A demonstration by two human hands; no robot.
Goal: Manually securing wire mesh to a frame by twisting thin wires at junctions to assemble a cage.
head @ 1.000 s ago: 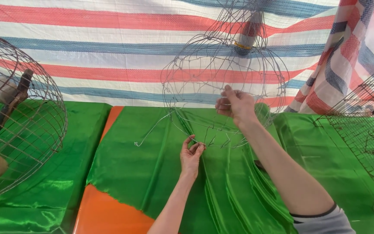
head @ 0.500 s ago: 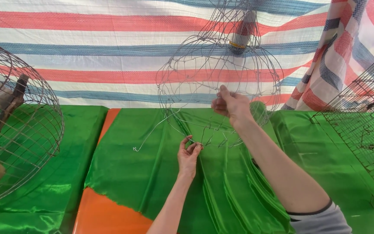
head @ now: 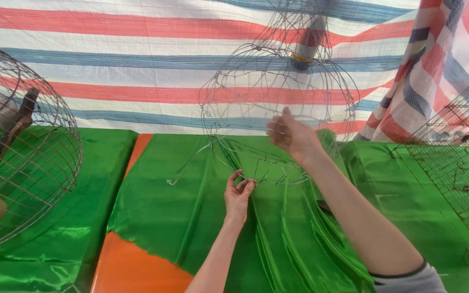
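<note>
A round, dome-shaped wire mesh cage (head: 256,92) hangs over a table draped in green satin cloth (head: 158,217). My left hand (head: 238,194) pinches the cage's lower wire rim from below. My right hand (head: 293,135) reaches up into the side of the cage, fingers closed around its wires. A loose wire end (head: 183,171) trails down from the rim to the left onto the cloth.
A larger finished wire cage (head: 23,157) with a wooden handle inside stands at the left. More wire mesh (head: 457,163) lies at the right edge. A striped red, white and blue tarp (head: 137,65) forms the back wall. Orange table surface (head: 131,268) shows at the front.
The view has shifted slightly; the cage and both hands sit a little more left and higher. Both hands keep their hold on the wire cage.
</note>
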